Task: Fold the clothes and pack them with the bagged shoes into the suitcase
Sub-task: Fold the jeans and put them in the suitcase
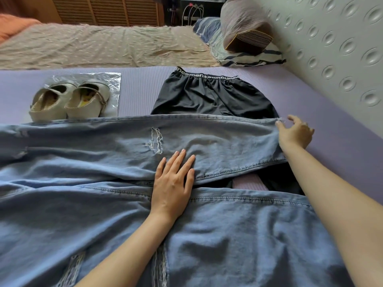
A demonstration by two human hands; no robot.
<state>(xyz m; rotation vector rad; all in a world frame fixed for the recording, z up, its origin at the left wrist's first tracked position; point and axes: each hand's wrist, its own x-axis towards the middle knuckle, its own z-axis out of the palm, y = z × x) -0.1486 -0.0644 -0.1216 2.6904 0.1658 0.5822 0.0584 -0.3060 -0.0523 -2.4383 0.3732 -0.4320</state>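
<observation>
Head view, counts:
- 1 pair of jeans (pixel 103 146), light blue with ripped patches. Laid across the near half of the mat (pixel 136 90) and running past its left edge. One leg is stretched toward the right edge; the other lies nearest the camera.
- 1 pair of black shorts (pixel 207 98) with a lettered waistband, laid flat at the far edge of the mat, mid-right. The lower hem is covered by the jeans leg.
- 2 beige shoes (pixel 69 104), side by side and touching, near the far left corner of the mat. The heels are partly hidden by the jeans' upper edge.
- 1 clear plastic bag (pixel 113 79), flat under the shoes, not around them.

Surroundings: a wrinkled bedspread (pixel 103 46) is seen beyond the far edge. A striped pillow (pixel 248 56) with a cushion (pixel 244 23) on top sits at the far right corner. An embossed wall panel (pixel 342 48) runs along the right edge. Dark cloth (pixel 279 179) shows in the gap between the jeans legs.

Hands:
- The left hand (pixel 173 183) is laid palm-down on the jeans where the two legs meet, with fingers straight and slightly spread. Nothing is gripped.
- The right hand (pixel 296 133) is reached out to the leg's frayed hem corner near the right edge. The thumb touches the hem and the fingers are loosely bent above it. Whether the hem is pinched cannot be told.
</observation>
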